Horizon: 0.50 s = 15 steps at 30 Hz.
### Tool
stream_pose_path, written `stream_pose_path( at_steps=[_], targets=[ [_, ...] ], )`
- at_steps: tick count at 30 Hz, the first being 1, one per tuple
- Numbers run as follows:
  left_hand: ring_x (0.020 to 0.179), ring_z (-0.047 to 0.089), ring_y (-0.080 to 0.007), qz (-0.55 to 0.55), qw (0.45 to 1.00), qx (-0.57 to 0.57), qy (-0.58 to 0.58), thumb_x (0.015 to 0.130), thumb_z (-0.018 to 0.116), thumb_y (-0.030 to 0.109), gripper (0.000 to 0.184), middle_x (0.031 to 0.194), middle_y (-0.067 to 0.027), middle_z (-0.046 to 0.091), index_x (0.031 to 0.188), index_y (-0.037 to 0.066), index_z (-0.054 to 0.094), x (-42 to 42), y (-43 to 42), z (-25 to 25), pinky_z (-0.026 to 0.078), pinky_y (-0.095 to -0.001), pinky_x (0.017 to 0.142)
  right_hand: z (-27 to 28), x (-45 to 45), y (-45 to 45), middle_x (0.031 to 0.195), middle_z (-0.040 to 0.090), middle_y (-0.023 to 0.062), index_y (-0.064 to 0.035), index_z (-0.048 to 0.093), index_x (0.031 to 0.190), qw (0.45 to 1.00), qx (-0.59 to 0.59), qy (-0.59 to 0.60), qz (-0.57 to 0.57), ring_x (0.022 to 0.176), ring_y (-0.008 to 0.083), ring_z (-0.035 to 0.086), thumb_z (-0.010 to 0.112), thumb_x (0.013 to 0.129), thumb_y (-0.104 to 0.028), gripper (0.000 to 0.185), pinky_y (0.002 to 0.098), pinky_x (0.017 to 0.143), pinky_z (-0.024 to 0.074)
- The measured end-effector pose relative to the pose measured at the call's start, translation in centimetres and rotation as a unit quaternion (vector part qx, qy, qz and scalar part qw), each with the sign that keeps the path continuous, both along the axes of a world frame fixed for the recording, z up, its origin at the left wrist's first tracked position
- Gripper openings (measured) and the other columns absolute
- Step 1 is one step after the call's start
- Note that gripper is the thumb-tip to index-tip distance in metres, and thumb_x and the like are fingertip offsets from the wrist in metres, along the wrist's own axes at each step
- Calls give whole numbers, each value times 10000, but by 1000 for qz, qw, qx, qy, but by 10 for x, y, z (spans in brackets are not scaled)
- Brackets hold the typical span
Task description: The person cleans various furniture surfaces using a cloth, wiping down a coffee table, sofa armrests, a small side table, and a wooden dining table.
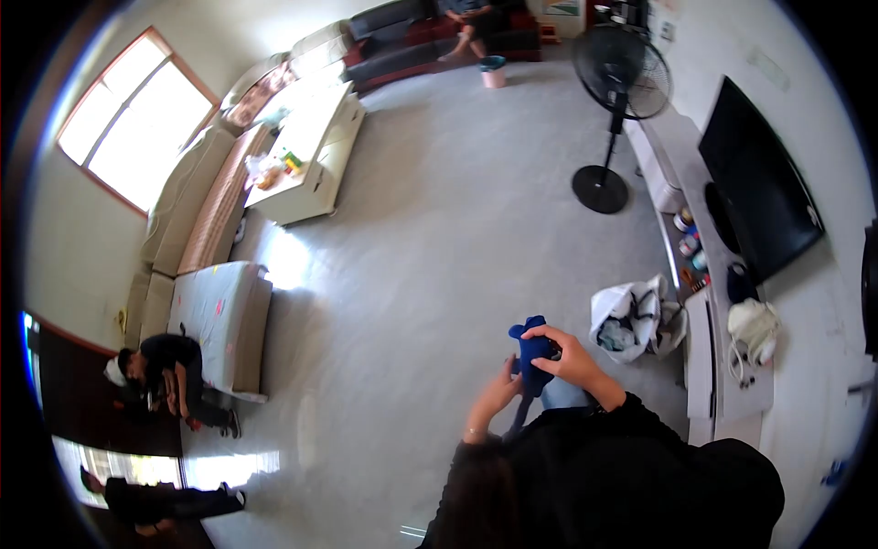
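Between my two hands is a dark blue, soft-looking thing (pixel 533 351) with rounded lobes at its top, perhaps a plush toy; its exact kind is hard to make out. My right hand (pixel 569 359) is closed round its right side, thumb and fingers curled over it. From the lower left, my left hand (pixel 495 393) grips its edge, with the fingertips partly hidden. A dark blue strip (pixel 522 414) hangs down beside the left hand. Light blue cloth shows just below the hands, over my lap or leg.
A white bag (pixel 631 316) stands right of my hands, beside the TV cabinet (pixel 700 357). Ahead are a standing fan (pixel 602 188), a pink bin (pixel 493 75) and a white coffee table (pixel 306 174). A bed-like couch (pixel 219 320) and two people are at left; another person sits far back.
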<state>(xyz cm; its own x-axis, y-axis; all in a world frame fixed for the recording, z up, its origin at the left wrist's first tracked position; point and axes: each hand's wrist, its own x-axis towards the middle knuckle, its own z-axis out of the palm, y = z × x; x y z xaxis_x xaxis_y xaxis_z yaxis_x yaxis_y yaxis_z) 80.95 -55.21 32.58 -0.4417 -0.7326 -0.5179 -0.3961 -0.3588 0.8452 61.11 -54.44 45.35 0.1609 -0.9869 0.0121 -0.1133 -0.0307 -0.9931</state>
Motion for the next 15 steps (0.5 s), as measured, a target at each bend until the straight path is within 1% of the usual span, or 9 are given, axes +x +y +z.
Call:
stream_pose_path(
  at_steps=[1,3,4,6,9,11,12,13,15],
  targets=[
    [988,646,-303,20,1000,0,-4,971,494,356,582,1108,-178,661,1452,72,329,3,-17,-8,484,-408,875,0,7,-22,1110,612,66,-41,586,1159,999,13,11,31,1040,167,586,663,745,1,423,301,933,458],
    [1145,574,-325,-58,993,-97,-9,958,515,308,640,1235,-208,590,1483,61,245,13,-51,-23,438,-414,972,-8,12,-69,1101,619,66,-44,590,1152,997,25,-2,75,1034,168,586,645,729,11,430,308,941,452],
    [1257,486,-341,-66,997,-20,-23,940,531,287,616,1342,-234,505,1459,44,305,12,-74,7,380,-418,1043,-5,13,-92,1094,621,67,-46,591,1149,995,11,-13,99,1032,168,586,636,723,17,433,310,939,453],
    [1247,491,-303,-53,997,-40,-33,952,512,285,562,1327,-203,527,1427,27,356,22,-119,-30,381,-400,1039,4,13,-144,1137,632,94,-43,595,1126,990,3,-18,140,1048,208,598,597,713,14,417,323,953,451],
    [1221,502,-242,-48,992,-96,-58,973,482,293,493,1297,-148,562,1361,-9,447,26,-183,-14,382,-373,1033,17,19,-223,1132,631,89,-43,590,1133,981,9,-56,184,1034,208,597,591,713,18,424,324,944,457],
    [1214,498,-227,-12,1000,7,24,985,460,286,477,1289,-134,561,1358,-10,454,30,-219,35,385,-367,1035,27,30,-270,1124,631,82,-46,588,1141,977,25,-56,202,1024,205,595,590,713,15,433,327,937,462],
    [1235,471,-216,-10,999,39,0,999,427,270,478,1364,-127,492,1398,8,411,31,-234,74,380,-366,1054,32,36,-292,1116,626,76,-51,596,1142,973,18,-53,222,1035,194,593,603,713,17,434,324,937,464],
    [1235,471,-216,-5,999,41,4,999,427,270,478,1364,-127,492,1398,8,411,41,-246,64,380,-366,1054,37,42,-310,1108,620,69,-56,603,1143,969,11,-48,241,1046,184,590,616,714,19,436,320,938,466],
    [1272,439,-208,97,984,92,120,1012,415,268,499,1448,-109,392,1450,44,330,63,-273,22,391,-382,1063,36,60,-347,1128,614,61,-70,609,1146,959,32,-78,271,1061,164,573,614,723,25,434,318,945,456]
  ],
)
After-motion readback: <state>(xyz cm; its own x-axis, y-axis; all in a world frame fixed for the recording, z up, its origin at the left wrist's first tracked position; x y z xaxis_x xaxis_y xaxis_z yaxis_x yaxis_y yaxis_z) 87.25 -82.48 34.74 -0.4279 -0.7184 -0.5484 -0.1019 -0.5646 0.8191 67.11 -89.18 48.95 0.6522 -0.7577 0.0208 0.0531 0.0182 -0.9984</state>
